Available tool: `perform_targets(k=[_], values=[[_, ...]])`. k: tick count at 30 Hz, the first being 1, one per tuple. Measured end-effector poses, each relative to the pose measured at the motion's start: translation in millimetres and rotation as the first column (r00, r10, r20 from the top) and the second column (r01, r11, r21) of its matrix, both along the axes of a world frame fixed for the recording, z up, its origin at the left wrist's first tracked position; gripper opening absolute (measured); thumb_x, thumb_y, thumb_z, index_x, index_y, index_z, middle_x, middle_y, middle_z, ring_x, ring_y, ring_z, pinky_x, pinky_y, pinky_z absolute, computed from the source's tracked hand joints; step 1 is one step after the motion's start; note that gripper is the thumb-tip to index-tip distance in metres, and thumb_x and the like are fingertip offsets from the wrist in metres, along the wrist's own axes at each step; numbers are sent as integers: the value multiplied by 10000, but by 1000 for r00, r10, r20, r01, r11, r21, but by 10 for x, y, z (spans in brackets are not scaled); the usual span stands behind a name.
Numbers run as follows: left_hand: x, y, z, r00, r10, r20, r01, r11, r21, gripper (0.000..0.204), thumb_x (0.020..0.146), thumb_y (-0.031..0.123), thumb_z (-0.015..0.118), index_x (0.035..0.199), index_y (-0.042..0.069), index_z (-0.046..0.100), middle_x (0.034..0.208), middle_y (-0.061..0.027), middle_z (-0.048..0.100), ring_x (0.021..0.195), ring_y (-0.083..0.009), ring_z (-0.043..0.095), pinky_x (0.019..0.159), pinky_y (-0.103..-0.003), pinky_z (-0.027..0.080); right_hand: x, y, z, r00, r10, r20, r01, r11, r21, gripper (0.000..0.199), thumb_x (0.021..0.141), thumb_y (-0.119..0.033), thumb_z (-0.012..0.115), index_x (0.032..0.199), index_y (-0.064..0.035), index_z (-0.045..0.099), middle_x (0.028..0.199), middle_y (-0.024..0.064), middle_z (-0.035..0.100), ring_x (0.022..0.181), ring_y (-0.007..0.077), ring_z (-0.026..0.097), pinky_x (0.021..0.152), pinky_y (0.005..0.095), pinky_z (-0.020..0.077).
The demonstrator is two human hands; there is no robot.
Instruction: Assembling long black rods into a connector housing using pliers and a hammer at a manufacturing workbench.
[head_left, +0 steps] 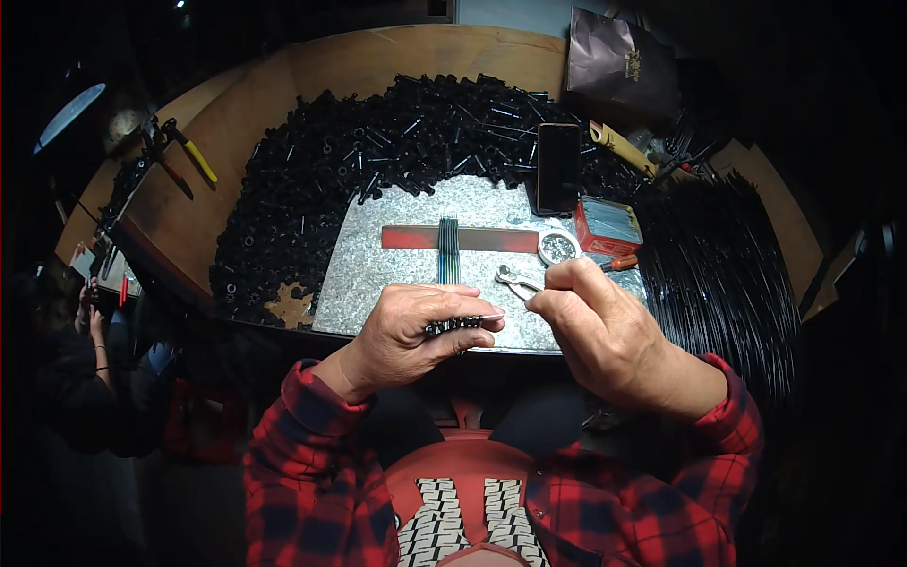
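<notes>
My left hand (416, 326) is closed around a tight row of small black parts (453, 325), whose ends line up between thumb and fingers. A thin pinkish tip shows by the fingertips. Just beyond this hand, a flat bundle of thin dark rods (449, 250) lies across a red-and-dark bar (411, 237); its near end is hidden behind the hand. My right hand (609, 335) is closed, thumb against curled fingers, right of the left hand. Metal pliers (512, 279) reach toward its fingertips; whether it grips them cannot be made out.
Black tubular parts (378, 142) are heaped behind the pale speckled board (364, 274). Near the right hand are a round dish (558, 248), a red box (606, 227), a phone (557, 168) and an orange-handled tool (622, 263). Long black rods (727, 283) lie right; yellow-handled pliers (196, 156) hang left.
</notes>
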State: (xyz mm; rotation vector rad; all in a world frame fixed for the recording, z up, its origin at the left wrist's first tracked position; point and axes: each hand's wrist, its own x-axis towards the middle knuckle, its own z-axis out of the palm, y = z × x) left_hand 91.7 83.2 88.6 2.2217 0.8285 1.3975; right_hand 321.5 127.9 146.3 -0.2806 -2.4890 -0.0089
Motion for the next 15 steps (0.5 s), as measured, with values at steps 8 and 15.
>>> perform_targets(k=[8, 15], values=[[-3, 30, -6, 999, 13, -33, -12, 999, 49, 230, 786, 139, 752, 993, 62, 684, 922, -74, 724, 861, -231, 709, 887, -404, 533, -30, 17, 40, 999, 32, 12, -33, 994, 100, 303, 726, 25, 645, 1026, -15, 640, 836, 107, 552, 706, 222, 564, 553, 314, 477], [-9, 45, -27, 999, 19, -37, -15, 996, 91, 282, 750, 185, 784, 981, 58, 684, 893, -62, 726, 848, -226, 710, 889, -403, 532, -51, 52, 46, 998, 53, 15, -55, 988, 141, 367, 700, -13, 644, 1062, -65, 668, 828, 72, 542, 709, 202, 550, 549, 300, 472]])
